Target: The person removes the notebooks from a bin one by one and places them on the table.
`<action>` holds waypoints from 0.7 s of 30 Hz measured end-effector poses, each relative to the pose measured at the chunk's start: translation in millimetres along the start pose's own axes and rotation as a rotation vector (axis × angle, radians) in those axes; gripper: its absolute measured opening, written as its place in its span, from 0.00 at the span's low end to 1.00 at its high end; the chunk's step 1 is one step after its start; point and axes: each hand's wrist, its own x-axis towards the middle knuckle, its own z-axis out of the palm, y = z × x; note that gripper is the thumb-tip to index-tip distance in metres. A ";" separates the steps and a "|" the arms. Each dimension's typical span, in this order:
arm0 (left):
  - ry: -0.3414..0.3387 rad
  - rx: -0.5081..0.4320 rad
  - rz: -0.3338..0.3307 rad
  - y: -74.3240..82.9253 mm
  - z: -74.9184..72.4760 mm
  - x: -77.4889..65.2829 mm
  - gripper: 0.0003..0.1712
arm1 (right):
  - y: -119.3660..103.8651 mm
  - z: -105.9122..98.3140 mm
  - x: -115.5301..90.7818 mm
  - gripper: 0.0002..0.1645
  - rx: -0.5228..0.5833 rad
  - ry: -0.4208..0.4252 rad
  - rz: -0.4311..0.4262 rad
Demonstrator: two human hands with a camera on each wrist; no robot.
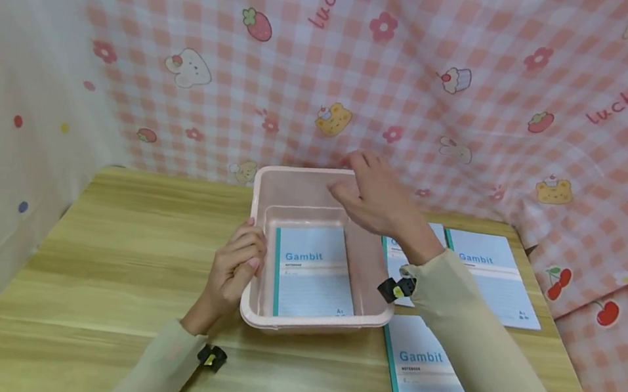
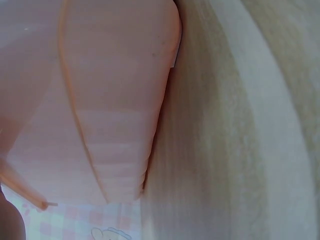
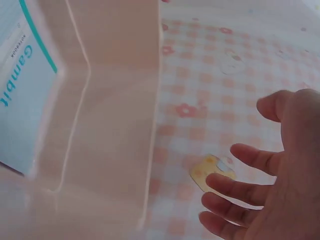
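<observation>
A pale pink plastic bin [image 1: 297,188] stands on the table, slightly turned. Inside it a Gambit notebook [image 1: 312,288] with a teal spine lies flat, cover up. My left hand [image 1: 234,268] grips the left rim of the bin; in the left wrist view the bin's outer wall [image 2: 120,90] fills much of the picture, with only a sliver of hand at the lower left corner. Over the far right part of the bin hovers my right hand [image 1: 376,194], holding nothing. The right wrist view shows its fingers [image 3: 240,187] spread and apart from the bin wall.
Three more Gambit notebooks lie right of the bin: one partly behind the right wrist [image 1: 433,233], one at the far right [image 1: 493,279], one nearer [image 1: 426,383] under the right forearm. A pink checked cloth [image 1: 212,110] hangs behind the wooden table [image 1: 119,276].
</observation>
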 end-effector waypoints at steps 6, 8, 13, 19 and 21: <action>-0.001 -0.006 0.003 -0.1 0.2 0.8 0.15 | -7.1 22.9 14.8 0.33 -0.028 -0.140 0.010; -0.002 -0.009 0.003 0.1 0.7 1.1 0.15 | -9.1 30.6 17.6 0.34 -0.049 -0.183 0.013; -0.005 -0.015 0.016 0.7 0.4 1.8 0.15 | -14.7 50.3 25.5 0.36 -0.120 -0.329 0.028; 0.003 -0.022 0.007 1.2 0.0 1.5 0.15 | -18.3 72.2 37.7 0.43 -0.180 -0.483 0.080; -0.001 -0.019 0.001 1.6 0.9 1.2 0.15 | -18.5 78.5 40.6 0.44 -0.227 -0.509 0.080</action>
